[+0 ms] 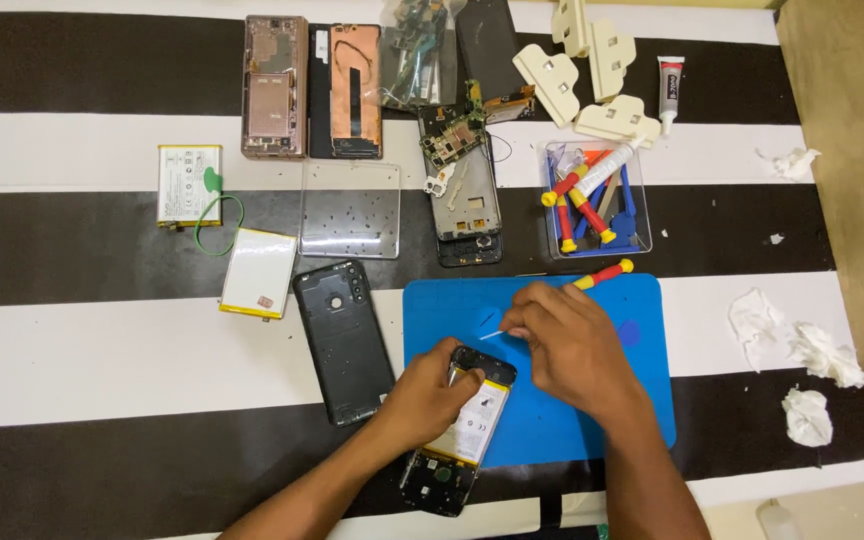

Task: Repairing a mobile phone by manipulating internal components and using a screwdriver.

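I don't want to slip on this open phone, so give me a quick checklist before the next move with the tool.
1. Left hand steadies the opened phone: ok.
2. Phone lies fully on the blue mat: not ok, its lower end hangs off.
3. Right hand grips the red and yellow screwdriver: ok.
4. Tip seated on the phone: cannot tell.
5. Back cover set aside, apart from the phone: ok.

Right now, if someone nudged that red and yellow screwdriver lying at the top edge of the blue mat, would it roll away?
Probably a little. The screwdriver has a round, slim handle and lies flat, half on the blue mat, so a sideways push could roll it. The mat's edge may check it. It looks stiff and light for its length, easy to lift.
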